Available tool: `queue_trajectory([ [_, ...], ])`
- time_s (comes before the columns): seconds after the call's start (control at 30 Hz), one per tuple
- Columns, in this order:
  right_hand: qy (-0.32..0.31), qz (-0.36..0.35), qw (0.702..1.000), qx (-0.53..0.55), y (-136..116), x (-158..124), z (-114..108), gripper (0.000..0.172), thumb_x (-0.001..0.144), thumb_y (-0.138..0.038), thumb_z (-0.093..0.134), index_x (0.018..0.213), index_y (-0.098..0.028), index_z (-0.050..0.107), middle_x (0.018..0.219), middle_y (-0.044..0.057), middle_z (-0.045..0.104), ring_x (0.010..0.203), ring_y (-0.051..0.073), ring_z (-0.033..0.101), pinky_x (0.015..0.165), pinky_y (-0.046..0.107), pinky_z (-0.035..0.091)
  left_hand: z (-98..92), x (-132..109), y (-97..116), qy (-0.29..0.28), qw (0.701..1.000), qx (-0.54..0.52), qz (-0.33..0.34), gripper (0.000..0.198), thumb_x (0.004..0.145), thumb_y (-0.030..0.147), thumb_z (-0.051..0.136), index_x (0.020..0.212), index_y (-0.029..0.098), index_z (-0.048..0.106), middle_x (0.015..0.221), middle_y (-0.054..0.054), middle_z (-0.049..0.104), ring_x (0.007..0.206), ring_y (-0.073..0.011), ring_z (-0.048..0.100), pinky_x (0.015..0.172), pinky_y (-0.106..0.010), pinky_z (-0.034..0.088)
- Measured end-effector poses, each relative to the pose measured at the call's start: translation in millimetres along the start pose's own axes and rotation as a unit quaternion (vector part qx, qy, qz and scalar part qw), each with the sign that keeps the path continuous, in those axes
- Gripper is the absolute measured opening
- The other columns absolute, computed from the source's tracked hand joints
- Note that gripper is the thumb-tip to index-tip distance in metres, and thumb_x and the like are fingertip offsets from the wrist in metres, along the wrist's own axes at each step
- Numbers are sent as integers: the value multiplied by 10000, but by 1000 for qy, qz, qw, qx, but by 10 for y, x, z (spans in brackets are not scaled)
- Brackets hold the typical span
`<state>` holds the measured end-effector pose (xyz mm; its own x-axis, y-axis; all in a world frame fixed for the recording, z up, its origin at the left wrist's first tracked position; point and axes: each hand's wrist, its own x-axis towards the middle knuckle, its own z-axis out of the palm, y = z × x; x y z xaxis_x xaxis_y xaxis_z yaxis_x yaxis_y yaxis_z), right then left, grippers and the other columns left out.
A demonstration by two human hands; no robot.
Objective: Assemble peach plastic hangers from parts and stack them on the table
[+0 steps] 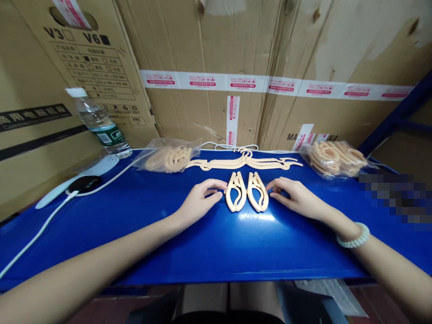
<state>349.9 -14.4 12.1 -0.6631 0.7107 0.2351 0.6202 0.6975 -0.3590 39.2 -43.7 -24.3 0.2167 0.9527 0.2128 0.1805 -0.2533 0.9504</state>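
Two folded peach plastic hangers lie side by side on the blue table (216,252), the left one (236,192) and the right one (257,192). My left hand (199,201) rests on the table just left of them, fingers stretched toward the left hanger and touching or almost touching it. My right hand (292,195) lies just right of the pair, fingers spread flat toward the right hanger. Neither hand holds anything. Behind the pair lies a row of unfolded hangers (245,162).
A clear bag of peach parts (168,157) sits at the back left, another bag (335,158) at the back right. A water bottle (99,122), a white handheld device (77,177) and a white cable (37,236) occupy the left. Cardboard boxes (236,67) wall the back.
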Motion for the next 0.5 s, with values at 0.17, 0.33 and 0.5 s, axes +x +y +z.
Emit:
queue_trajectory([
  [0.17, 9, -5, 1000, -2, 37, 4, -5, 173, 966, -270, 546, 1074, -192, 657, 899, 64, 671, 791, 198, 628, 734, 329, 494, -6, -5, -13, -3, 1000, -4, 1, 186, 791, 286, 637, 930, 195, 721, 1171, -90, 712, 1156, -262, 642, 1081, -483, 459],
  [0.33, 22, -1, 1000, -12, 79, -3, 9, 163, 960, -279, 553, 1061, -198, 652, 899, 65, 673, 808, 205, 631, 746, 335, 497, -6, -12, -2, -2, 1000, 4, 3, 184, 796, 297, 631, 918, 192, 720, 1159, -91, 715, 1147, -256, 647, 1070, -465, 470],
  [0.5, 55, -1, 997, -55, 215, 22, -165, 161, 936, -300, 563, 1026, -205, 657, 910, 85, 687, 861, 242, 629, 798, 378, 494, -7, -14, 8, 2, 1000, 9, 8, 185, 783, 305, 645, 901, 187, 725, 1138, -95, 719, 1127, -257, 656, 1034, -448, 500],
])
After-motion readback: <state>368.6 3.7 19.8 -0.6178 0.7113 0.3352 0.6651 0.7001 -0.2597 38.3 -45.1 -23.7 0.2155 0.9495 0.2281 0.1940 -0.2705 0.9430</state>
